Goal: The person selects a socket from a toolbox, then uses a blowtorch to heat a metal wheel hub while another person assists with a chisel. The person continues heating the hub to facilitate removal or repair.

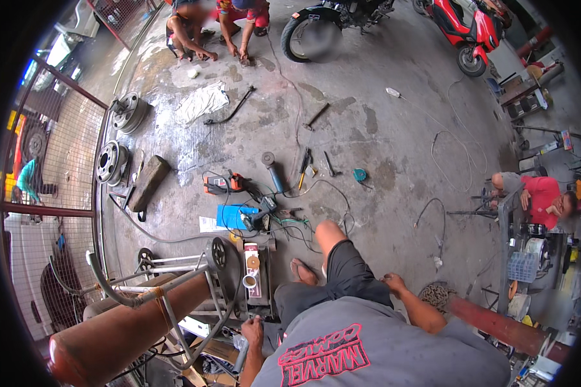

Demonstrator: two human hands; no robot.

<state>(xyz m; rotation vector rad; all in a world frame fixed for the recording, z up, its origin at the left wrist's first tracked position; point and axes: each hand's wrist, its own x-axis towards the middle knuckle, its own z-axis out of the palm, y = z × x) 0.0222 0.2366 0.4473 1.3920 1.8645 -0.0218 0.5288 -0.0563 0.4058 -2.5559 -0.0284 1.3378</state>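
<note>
My left hand [252,329] is low beside my left thigh, close to the cart frame; its fingers are curled, and what they hold, if anything, is too small to make out. Beside my right thigh, my right hand [394,284] has its fingers curled in, with nothing visible in them. Ahead of my left hand, a long narrow box [257,291] carries a roll of tape [249,282] and a brown disc [253,262]. Farther off on the floor are an angle grinder [275,177], a dark green power tool [257,220], a blue folder-like sheet [231,215] and an orange-black machine [223,184].
A rusty gas cylinder [135,316] lies on a wheeled cart at left. Wheel rims [112,162], a wood block [150,182], a hammer [316,117] and cables are on the floor. Two people crouch by a motorcycle [313,37]; another person [541,200] sits at right.
</note>
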